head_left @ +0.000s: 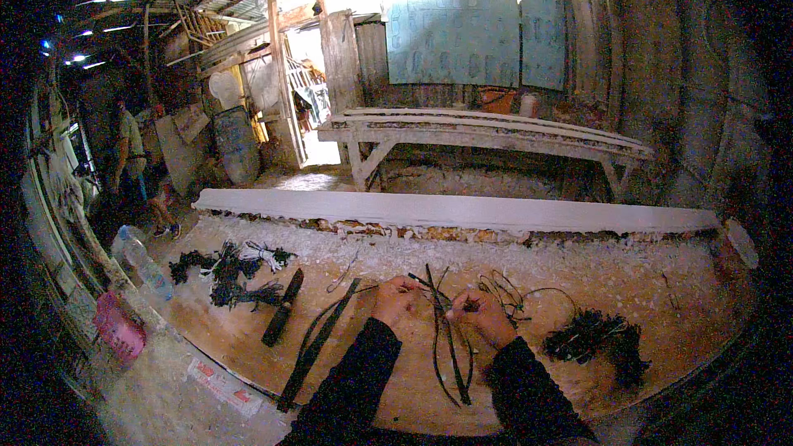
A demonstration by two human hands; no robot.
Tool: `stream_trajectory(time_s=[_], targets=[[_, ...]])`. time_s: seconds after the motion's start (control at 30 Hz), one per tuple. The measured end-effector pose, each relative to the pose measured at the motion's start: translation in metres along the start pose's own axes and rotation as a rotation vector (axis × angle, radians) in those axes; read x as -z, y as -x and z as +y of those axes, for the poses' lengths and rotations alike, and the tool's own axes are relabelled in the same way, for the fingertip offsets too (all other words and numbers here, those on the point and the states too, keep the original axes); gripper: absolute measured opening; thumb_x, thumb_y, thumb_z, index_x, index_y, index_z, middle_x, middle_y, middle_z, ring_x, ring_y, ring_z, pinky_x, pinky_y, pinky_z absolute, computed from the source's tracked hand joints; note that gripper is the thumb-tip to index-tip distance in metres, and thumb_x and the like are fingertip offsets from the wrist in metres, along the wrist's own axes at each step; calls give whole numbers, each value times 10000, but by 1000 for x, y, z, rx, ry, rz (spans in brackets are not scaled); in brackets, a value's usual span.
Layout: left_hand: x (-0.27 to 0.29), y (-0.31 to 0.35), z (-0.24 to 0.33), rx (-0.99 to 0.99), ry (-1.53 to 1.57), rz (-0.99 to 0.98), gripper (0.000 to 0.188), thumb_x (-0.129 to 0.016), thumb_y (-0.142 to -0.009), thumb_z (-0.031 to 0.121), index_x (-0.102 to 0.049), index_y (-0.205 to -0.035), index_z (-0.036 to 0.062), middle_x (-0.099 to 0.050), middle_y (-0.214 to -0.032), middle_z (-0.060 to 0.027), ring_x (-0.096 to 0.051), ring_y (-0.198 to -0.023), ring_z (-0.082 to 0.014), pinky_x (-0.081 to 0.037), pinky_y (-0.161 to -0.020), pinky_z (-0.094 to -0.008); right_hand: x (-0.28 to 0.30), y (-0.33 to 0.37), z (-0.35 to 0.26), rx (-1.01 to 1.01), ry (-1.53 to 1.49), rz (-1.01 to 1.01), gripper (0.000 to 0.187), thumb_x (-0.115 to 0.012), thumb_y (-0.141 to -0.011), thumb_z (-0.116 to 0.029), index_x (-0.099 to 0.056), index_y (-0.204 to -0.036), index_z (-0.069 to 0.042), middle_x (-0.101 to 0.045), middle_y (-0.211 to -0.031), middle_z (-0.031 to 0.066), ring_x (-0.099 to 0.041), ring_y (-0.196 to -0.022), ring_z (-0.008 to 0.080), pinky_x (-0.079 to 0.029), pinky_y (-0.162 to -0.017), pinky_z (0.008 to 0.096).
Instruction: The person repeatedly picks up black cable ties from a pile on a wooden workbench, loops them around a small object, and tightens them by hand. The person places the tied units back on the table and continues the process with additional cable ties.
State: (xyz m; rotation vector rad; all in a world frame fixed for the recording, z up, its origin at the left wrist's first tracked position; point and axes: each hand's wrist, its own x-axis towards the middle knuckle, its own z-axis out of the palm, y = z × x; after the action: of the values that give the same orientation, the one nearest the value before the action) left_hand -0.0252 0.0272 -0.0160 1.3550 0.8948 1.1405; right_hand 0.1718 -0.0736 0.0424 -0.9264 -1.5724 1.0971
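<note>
My left hand (398, 301) is closed in a pinch over the wooden table, its fingertips near the upper end of some thin black strips (450, 355). What it pinches is too small to make out. To the right of these strips, my right hand (486, 316) is curled closed, with something small and dark at its fingers. Thin black cord (516, 297) lies in loops beyond that hand. Left of my left forearm rest a long flat black strip (318, 351) and a dark knife-like tool (282, 307), its kind unclear.
Bundles of short black cords lie at the left (235, 272) and right (595, 337). A long white-coated beam (454, 210) borders the table's far side. A clear plastic bottle (144, 260) and a pink bag (120, 326) are at the left. Beyond stands a bench (496, 128); a person (132, 149) is far left.
</note>
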Motion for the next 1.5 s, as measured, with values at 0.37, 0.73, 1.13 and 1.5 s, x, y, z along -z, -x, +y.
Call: stream_trajectory(time_s=[0.37, 0.73, 1.13, 1.5], targets=[[-44, 22, 9, -236, -200, -392, 186, -699, -764, 205, -603, -834, 62, -551, -754, 21, -517, -589, -78, -447, -499, -226, 23, -13, 46, 72, 364, 585, 90, -604, -761, -16, -538, -811, -52, -531, -722, 13, -509, -663, 100, -439, -615, 253], [-32, 24, 22, 4, -51, -102, 218, -702, -758, 240, -559, -776, 77, -517, -658, 23, -492, -557, -64, -415, -450, -221, 13, -6, 27, 88, 619, 752, 111, -641, -729, -50, -634, -838, -63, -532, -950, 124, -523, -907, 236, -438, -754, 313], [-6, 0, -4, -158, -43, 329, 72, -669, -739, 62, -602, -721, 44, -586, -696, -19, -532, -535, -100, -403, -429, -210, -18, 0, -3, 56, 60, -252, 123, -656, -784, -140, -674, -879, -65, -553, -1077, 77, -518, -997, 181, -409, -850, 318], [-21, 14, 15, 83, -314, -162, 136, -689, -763, 177, -644, -815, 60, -610, -774, -2, -554, -662, -114, -455, -602, -265, -1, -8, 22, 119, 69, 329, 79, -607, -738, -1, -549, -751, -53, -543, -717, 17, -537, -699, 120, -436, -683, 256]])
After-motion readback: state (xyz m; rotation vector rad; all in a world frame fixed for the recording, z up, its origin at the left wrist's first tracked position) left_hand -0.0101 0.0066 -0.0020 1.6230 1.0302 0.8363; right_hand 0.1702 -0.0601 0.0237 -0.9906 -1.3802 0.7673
